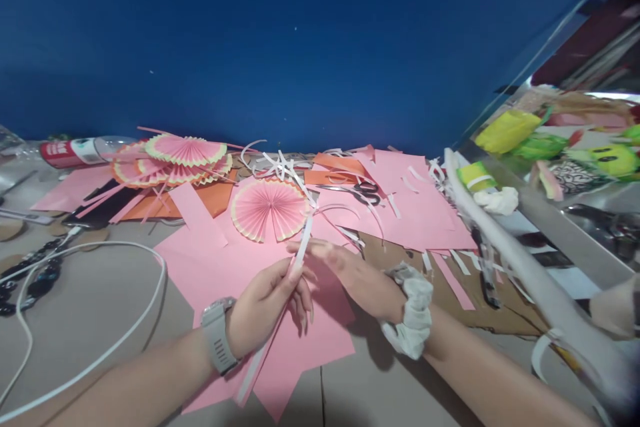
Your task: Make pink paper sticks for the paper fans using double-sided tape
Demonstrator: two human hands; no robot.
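Head view: left hand (263, 303) holds one strip (303, 244).

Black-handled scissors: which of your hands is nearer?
Right: the right hand is just this side of the scissors; the left hand is farther, down and to their left.

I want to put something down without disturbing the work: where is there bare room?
The grey surface inside the white cable loop; also between the pink sheets and right forearm. The back is crowded with paper fans, scissors and paper strips.
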